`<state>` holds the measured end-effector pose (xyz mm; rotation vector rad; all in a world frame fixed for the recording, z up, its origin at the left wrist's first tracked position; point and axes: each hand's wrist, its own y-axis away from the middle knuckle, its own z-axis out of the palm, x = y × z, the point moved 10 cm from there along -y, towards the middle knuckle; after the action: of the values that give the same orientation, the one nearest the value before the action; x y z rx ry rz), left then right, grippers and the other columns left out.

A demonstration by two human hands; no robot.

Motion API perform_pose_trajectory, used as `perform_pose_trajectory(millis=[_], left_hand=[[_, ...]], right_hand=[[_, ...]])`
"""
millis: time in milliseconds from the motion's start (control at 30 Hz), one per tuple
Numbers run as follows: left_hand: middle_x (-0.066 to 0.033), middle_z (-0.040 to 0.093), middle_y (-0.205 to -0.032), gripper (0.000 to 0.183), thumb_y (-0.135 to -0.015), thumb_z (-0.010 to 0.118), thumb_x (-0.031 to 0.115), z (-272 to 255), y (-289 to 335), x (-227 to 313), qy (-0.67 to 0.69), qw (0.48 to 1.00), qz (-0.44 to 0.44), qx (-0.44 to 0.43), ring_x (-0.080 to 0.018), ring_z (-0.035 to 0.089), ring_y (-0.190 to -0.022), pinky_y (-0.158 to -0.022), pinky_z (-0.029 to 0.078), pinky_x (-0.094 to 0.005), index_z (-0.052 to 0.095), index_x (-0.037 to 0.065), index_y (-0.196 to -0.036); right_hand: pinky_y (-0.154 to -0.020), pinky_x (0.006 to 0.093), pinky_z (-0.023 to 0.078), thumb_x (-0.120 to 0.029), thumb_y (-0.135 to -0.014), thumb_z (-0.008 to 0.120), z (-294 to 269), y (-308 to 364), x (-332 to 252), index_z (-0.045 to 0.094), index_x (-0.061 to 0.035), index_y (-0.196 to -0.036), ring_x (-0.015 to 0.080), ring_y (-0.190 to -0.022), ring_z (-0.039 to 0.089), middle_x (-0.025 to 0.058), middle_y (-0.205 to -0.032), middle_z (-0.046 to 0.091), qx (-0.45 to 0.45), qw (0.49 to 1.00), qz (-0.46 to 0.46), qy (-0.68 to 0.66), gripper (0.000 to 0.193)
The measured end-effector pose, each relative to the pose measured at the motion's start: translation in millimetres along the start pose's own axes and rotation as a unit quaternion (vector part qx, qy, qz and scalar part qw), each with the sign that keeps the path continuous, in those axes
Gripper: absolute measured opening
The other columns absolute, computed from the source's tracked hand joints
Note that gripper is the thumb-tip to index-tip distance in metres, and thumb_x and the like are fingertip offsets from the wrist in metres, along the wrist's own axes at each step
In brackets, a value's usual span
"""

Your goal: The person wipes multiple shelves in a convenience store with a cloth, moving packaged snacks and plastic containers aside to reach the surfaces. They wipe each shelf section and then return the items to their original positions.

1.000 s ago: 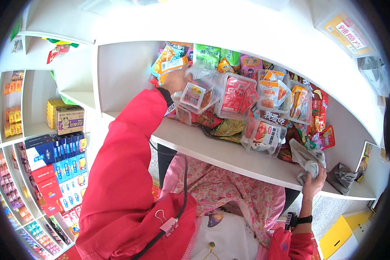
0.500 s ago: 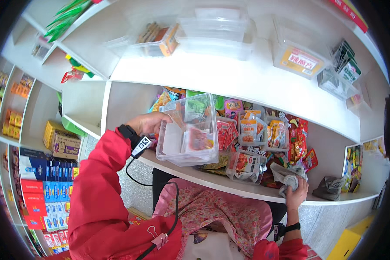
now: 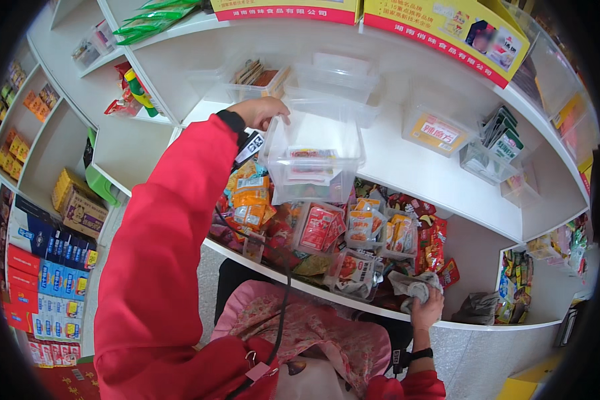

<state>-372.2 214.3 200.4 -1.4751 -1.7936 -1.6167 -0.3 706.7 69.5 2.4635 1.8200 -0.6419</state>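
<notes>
Head view: the left hand [image 3: 263, 113] curls tight around a clear plastic bin's [image 3: 303, 175] corner, the bin extending rightward. Farther off, the right hand [image 3: 428, 308] clutches a grey cloth [image 3: 410, 285].

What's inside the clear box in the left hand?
At least one packet, seen through the front wall of the clear box. Anything underneath that packet is covered, so I can't tell.

White lower shelf [image 3: 470, 273] — jumbled snack packets [image 3: 437, 240], clear tubs [image 3: 355, 275], grey bundle [image 3: 475, 309]
</notes>
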Motion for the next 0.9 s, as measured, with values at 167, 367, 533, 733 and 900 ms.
perform_pose_trajectory(millis=[167, 367, 533, 733, 900], left_hand=[[0.0026, 0.044, -0.060, 0.022, -0.085, 0.058, 0.026, 9, -14, 59, -0.100, 0.972, 0.212, -0.004, -0.0066, 0.032, -0.045, -0.039, 0.022, -0.0227, 0.056, 0.006, -0.075], [-0.0001, 0.048, -0.063, 0.030, -0.084, 0.060, 0.030, 4, -47, 74, -0.172, 0.969, 0.174, 0.041, -0.0113, 0.042, -0.053, -0.046, 0.032, -0.0288, 0.058, 0.001, -0.076], [-0.0040, 0.055, -0.072, 0.032, -0.078, 0.070, 0.030, 1, -50, 80, -0.101, 0.978, 0.180, 0.026, -0.0130, 0.045, -0.060, -0.053, 0.034, -0.0283, 0.063, 0.000, -0.083], [-0.0142, 0.052, -0.123, 0.064, -0.081, 0.067, 0.043, -8, 9, 77, 0.001, 0.984, 0.177, -0.007, -0.0255, 0.051, -0.114, -0.099, 0.041, -0.0348, 0.048, -0.002, -0.122], [-0.0138, 0.054, -0.122, 0.069, -0.070, 0.077, 0.034, 60, 168, 80, -0.337, 0.706, 0.566, 0.260, -0.0282, 0.053, -0.112, -0.101, 0.039, -0.0389, 0.048, 0.006, -0.126]], right_hand=[[-0.091, 0.0458, 0.039, -0.014, -0.060, 0.068, 1, 1, 1, 0.060, -0.0097, -0.108, 0.0356, -0.104, 0.049, 0.0128, -0.107, 0.056, 0.001, 1.000, 0.017, 0.004, 0.049], [-0.091, 0.0455, 0.039, -0.013, -0.061, 0.067, 1, -1, -1, 0.059, -0.0098, -0.108, 0.0356, -0.104, 0.049, 0.0124, -0.107, 0.057, -0.005, 1.000, 0.004, 0.001, 0.048], [-0.091, 0.0456, 0.039, -0.014, -0.062, 0.066, -1, -1, -2, 0.059, -0.0093, -0.108, 0.0361, -0.104, 0.050, 0.0127, -0.108, 0.057, -0.002, 1.000, 0.002, 0.003, 0.047], [-0.090, 0.0457, 0.040, -0.014, -0.061, 0.067, -1, -1, -4, 0.058, -0.0080, -0.108, 0.0362, -0.103, 0.050, 0.0140, -0.108, 0.056, 0.004, 1.000, -0.011, 0.017, 0.048], [-0.089, 0.0456, 0.040, -0.012, -0.061, 0.067, 1, -3, -3, 0.058, -0.0085, -0.107, 0.0355, -0.102, 0.050, 0.0129, -0.107, 0.057, 0.000, 1.000, -0.007, 0.005, 0.047]])
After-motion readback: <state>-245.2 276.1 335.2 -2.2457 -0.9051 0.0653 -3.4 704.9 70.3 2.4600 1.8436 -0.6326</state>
